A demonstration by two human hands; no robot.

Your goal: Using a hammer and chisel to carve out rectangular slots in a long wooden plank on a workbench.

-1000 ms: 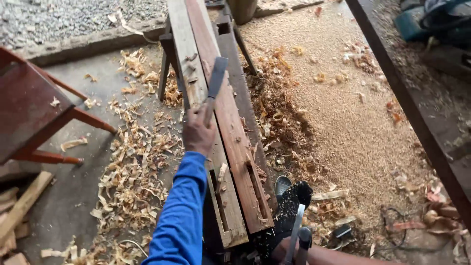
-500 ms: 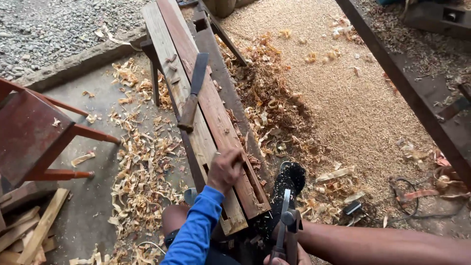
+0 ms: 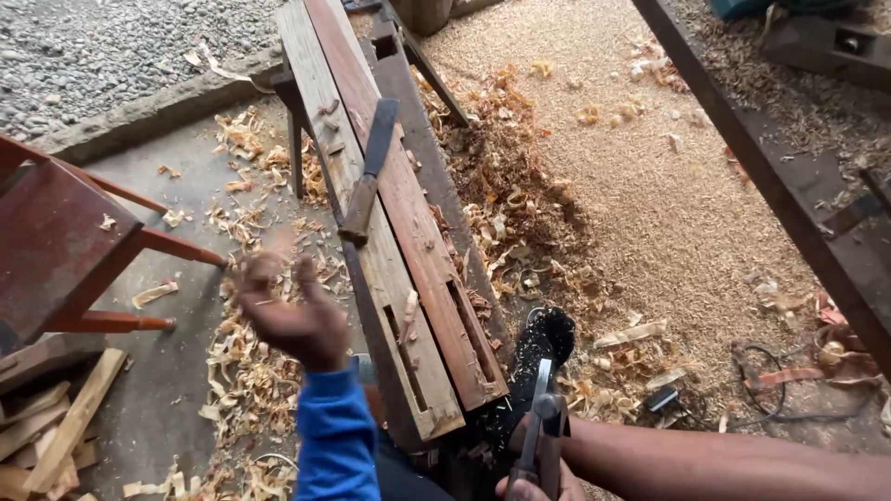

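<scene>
Fingers [image 3: 278, 278] of left hand [image 3: 290, 315] spread, empty — right hand [image 3: 531, 484] grips hammer [image 3: 541, 427]

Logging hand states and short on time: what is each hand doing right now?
Left hand: open, palm up, holding nothing, beside the timber beams.
Right hand: closed around a metal chisel.

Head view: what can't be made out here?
- Left hand: motion-blurred, fingers unclear; empty, off the long wooden planks.
- Right hand: cut by the bottom edge, gripping a grey metal chisel.
- Dark flat blade with wooden handle: edge too small to judge.
</scene>
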